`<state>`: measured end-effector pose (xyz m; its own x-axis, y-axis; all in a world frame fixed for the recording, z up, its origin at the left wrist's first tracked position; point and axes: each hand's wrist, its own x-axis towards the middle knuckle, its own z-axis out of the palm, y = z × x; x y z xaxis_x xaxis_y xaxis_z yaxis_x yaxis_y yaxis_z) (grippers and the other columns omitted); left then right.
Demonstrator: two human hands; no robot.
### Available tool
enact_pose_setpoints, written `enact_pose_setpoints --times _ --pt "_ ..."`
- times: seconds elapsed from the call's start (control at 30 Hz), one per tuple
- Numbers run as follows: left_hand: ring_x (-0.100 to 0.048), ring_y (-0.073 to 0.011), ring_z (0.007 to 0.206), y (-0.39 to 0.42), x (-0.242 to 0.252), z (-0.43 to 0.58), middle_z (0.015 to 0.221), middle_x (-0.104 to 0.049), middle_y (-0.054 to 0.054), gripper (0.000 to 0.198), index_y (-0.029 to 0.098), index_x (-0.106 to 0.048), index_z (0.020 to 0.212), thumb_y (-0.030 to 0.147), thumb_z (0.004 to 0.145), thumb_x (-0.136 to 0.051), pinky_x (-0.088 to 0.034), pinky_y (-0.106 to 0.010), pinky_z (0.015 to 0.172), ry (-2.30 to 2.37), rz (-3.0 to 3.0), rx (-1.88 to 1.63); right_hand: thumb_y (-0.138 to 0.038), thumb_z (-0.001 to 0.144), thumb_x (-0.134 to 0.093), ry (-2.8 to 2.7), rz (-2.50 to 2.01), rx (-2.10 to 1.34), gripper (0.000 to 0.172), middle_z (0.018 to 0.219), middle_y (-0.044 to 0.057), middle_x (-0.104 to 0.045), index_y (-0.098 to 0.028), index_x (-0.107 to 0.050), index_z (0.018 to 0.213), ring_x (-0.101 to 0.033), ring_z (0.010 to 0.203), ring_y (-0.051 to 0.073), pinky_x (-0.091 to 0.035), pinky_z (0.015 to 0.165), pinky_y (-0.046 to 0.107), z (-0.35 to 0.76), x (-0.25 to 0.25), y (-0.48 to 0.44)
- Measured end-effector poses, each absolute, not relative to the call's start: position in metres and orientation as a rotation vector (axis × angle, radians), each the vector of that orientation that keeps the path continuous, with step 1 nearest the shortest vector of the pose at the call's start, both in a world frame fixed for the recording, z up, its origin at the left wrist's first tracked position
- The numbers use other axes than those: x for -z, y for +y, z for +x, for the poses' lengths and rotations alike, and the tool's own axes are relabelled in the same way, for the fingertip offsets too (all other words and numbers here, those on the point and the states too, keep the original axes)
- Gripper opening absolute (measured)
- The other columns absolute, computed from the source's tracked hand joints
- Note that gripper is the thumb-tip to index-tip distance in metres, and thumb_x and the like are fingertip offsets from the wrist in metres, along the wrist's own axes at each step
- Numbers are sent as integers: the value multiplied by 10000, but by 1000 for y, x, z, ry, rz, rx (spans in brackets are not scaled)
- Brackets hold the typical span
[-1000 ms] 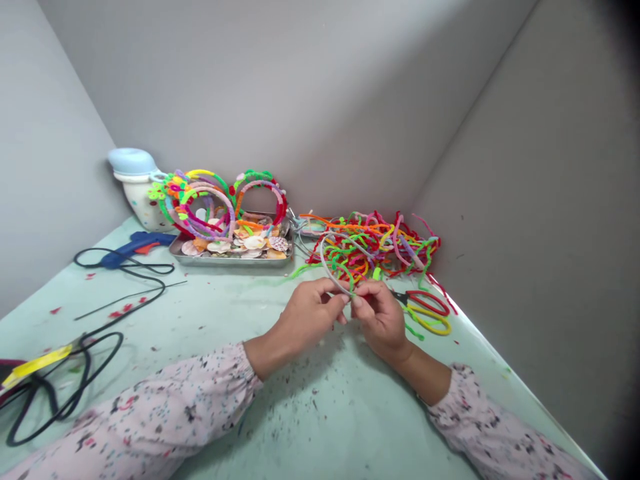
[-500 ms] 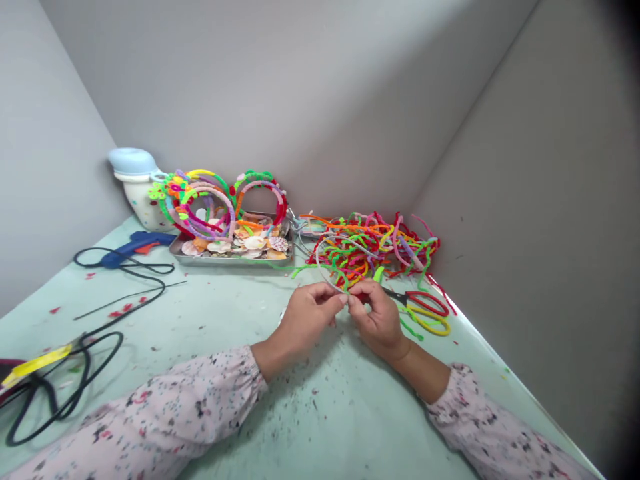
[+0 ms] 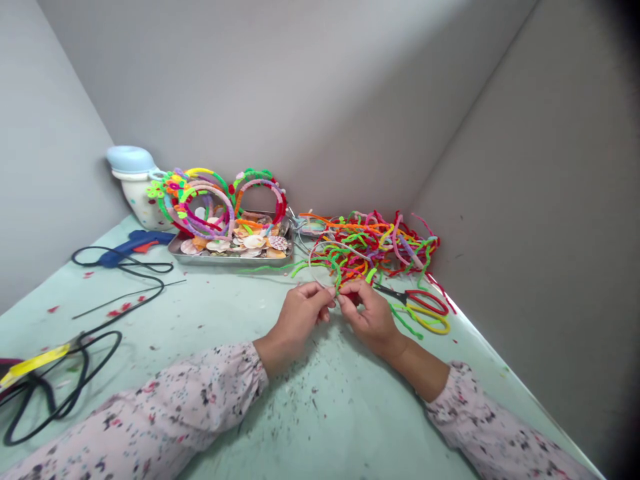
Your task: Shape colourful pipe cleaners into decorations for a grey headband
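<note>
My left hand (image 3: 296, 317) is closed in a pinch on one end of a thin pale headband (image 3: 311, 257), whose arc rises in front of the pile. Fingertip to fingertip with it, my right hand (image 3: 370, 319) pinches a green pipe cleaner (image 3: 338, 272) at that same end of the band. The fingers partly hide where the two meet. Just right of my right hand lie scissors (image 3: 427, 302) with red and yellow handles. Behind both hands is a tangled heap of coloured pipe cleaners (image 3: 400, 243).
A metal tray (image 3: 230, 260) of seashells (image 3: 253, 241) holds several pipe-cleaner-wrapped headbands (image 3: 207, 190). To its left are a blue glue gun (image 3: 120, 253) with a black cord (image 3: 160, 283) and a white cup (image 3: 143, 197) with a blue lid. Grey walls stand behind and at both sides.
Both hands have shifted slightly left, carrying the headband end and the green pipe cleaner with them. The pinch stays closed in each hand.
</note>
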<state>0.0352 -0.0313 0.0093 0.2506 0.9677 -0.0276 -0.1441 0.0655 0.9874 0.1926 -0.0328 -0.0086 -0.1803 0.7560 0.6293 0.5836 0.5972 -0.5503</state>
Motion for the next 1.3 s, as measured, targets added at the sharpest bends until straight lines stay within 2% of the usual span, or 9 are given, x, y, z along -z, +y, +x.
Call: enact_pose_setpoints --times 0.47,0.67,0.93,1.3 --pt "-442 -61 488 -29 -7 36 614 -557 11 264 135 -576 674 376 759 -640 -305 -200 483 821 1009 -1050 -237 862 -533 -1804 -1088 -361 60 778 6 -612 -210 -539 916 -584 623 129 -484 589 251 192 7 -36" --pt "-430 -51 473 -27 -5 35 583 -523 21 263 127 -557 655 351 752 -656 -291 -187 467 787 966 -1058 -226 861 -535 -1811 -1071 -363 59 784 2 -604 -210 -542 917 -584 632 128 -478 600 249 193 8 -36" --pt "-439 -42 487 -28 -10 36 623 -530 21 236 128 -541 656 304 732 -679 -299 -179 468 732 862 -1049 -264 876 -523 -1772 -1112 -518 68 711 -13 -602 -209 -533 914 -574 580 125 -456 532 233 192 9 -35" --pt "-484 -36 504 -27 -7 35 707 -598 -6 249 109 -605 732 339 728 -699 -326 -175 471 671 828 -1026 -285 866 -542 -1716 -1078 -575 79 672 -25 -573 -215 -529 900 -563 557 124 -460 523 239 195 11 -34"
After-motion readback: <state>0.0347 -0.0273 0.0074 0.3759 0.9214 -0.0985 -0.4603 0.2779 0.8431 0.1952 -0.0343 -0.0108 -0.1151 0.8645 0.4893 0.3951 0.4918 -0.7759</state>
